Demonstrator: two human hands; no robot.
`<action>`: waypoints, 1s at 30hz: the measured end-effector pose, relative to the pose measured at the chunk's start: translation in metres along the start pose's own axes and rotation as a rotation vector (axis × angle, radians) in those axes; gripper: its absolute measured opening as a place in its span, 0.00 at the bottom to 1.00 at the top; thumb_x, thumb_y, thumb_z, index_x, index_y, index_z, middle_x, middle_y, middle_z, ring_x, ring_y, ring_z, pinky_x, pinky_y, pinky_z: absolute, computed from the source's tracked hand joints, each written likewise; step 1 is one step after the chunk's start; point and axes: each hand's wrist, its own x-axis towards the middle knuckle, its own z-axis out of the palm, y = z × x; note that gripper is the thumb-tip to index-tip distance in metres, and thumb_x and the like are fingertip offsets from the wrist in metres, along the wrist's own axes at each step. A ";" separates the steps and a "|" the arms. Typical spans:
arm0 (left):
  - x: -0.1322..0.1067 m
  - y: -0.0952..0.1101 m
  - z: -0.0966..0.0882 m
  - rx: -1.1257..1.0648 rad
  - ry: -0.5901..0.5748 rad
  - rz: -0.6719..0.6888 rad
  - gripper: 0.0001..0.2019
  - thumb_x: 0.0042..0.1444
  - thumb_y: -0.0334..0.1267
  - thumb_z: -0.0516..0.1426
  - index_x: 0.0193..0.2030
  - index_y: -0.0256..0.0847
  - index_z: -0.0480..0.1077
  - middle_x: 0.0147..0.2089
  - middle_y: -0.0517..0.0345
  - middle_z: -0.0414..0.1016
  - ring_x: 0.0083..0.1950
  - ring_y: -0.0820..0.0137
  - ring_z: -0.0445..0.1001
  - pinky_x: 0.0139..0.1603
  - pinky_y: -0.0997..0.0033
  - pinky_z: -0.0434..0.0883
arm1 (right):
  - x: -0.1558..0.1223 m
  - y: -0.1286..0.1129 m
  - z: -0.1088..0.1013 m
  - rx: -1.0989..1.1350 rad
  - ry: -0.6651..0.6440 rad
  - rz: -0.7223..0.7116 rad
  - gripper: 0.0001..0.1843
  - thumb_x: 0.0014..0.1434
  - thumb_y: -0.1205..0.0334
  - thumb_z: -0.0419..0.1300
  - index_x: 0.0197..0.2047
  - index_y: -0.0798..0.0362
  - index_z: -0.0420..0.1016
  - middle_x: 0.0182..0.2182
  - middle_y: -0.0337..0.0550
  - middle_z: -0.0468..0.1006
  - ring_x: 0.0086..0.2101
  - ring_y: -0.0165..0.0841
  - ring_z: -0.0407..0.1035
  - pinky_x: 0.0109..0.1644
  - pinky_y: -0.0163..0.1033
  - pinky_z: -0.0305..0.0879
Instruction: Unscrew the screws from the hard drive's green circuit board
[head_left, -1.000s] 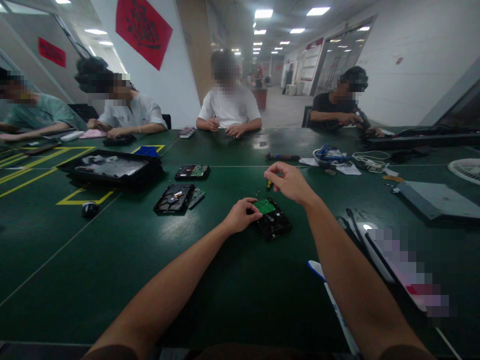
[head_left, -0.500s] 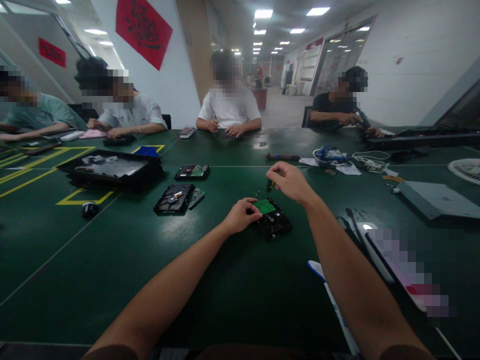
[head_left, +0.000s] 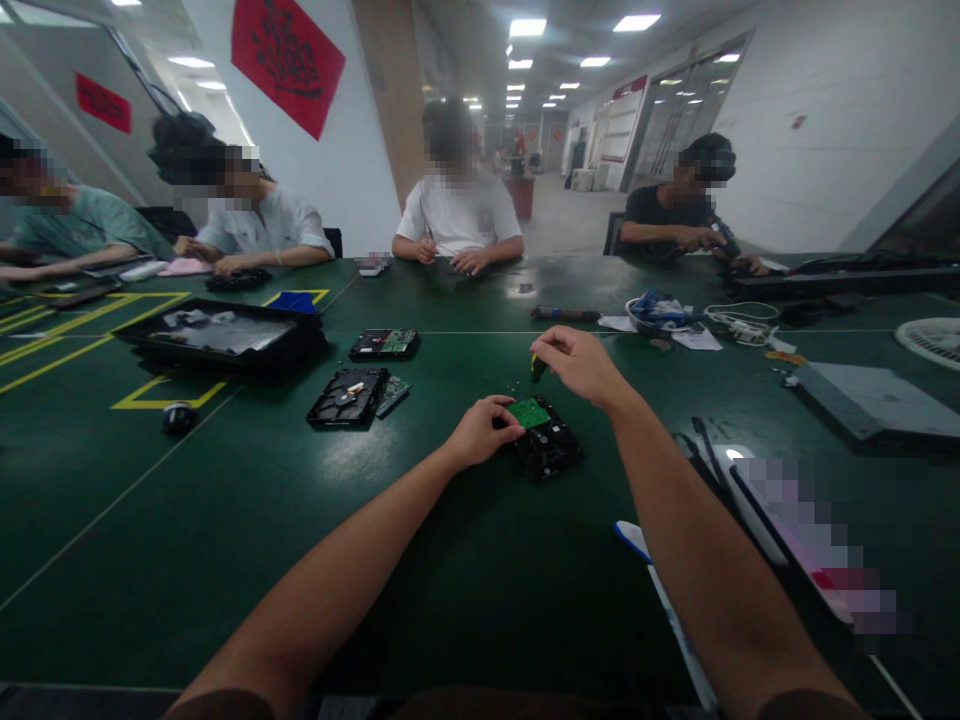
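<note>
A hard drive (head_left: pixel 551 445) with a green circuit board (head_left: pixel 529 412) lies on the table in front of me. My left hand (head_left: pixel 484 430) grips its left edge, thumb and fingers closed on it. Above the far end of the drive, my right hand (head_left: pixel 574 360) pinches a short screwdriver (head_left: pixel 538 368) with a black and yellow handle, held upright. Its tip is too small to make out. Several tiny bits, perhaps screws (head_left: pixel 513 387), lie just beyond the drive.
Left of my hands are two more hard drives (head_left: pixel 384 343) (head_left: pixel 346 398), a loose circuit board (head_left: pixel 394 397) and a black tray (head_left: pixel 225 335). A dark cylindrical tool (head_left: pixel 566 314), cables (head_left: pixel 664 310) and a grey metal case (head_left: pixel 877 400) lie to the right. Several people sit across the table.
The screwdriver has turned slightly between my right fingers, and more yellow shows on its handle. My left hand and the hard drive have stayed in place.
</note>
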 end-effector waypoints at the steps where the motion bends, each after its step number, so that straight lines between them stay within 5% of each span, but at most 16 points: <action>1: 0.000 0.000 0.000 -0.001 0.003 0.002 0.04 0.56 0.39 0.66 0.33 0.42 0.80 0.62 0.50 0.73 0.64 0.56 0.71 0.66 0.52 0.66 | 0.000 -0.001 0.000 -0.002 0.003 0.005 0.12 0.63 0.51 0.60 0.37 0.51 0.77 0.32 0.44 0.80 0.29 0.34 0.70 0.33 0.40 0.64; 15: 0.000 0.001 0.000 0.000 0.011 0.010 0.04 0.56 0.39 0.66 0.33 0.42 0.80 0.61 0.50 0.74 0.64 0.57 0.71 0.66 0.54 0.66 | -0.001 -0.002 0.001 0.060 -0.064 -0.024 0.14 0.66 0.50 0.57 0.42 0.50 0.79 0.38 0.44 0.81 0.27 0.31 0.69 0.32 0.39 0.64; 21: 0.000 0.003 -0.001 -0.001 0.000 0.008 0.04 0.56 0.38 0.66 0.33 0.41 0.80 0.62 0.49 0.73 0.64 0.56 0.71 0.65 0.54 0.66 | 0.001 0.004 0.002 0.032 -0.007 -0.018 0.12 0.64 0.52 0.60 0.37 0.52 0.77 0.33 0.43 0.80 0.28 0.31 0.70 0.34 0.39 0.65; 30: 0.000 0.001 0.000 0.000 0.003 -0.002 0.04 0.56 0.39 0.66 0.33 0.42 0.80 0.62 0.50 0.72 0.63 0.56 0.71 0.66 0.53 0.65 | 0.000 0.003 0.000 0.062 -0.065 0.001 0.16 0.67 0.48 0.56 0.46 0.49 0.79 0.27 0.41 0.77 0.27 0.33 0.69 0.32 0.40 0.63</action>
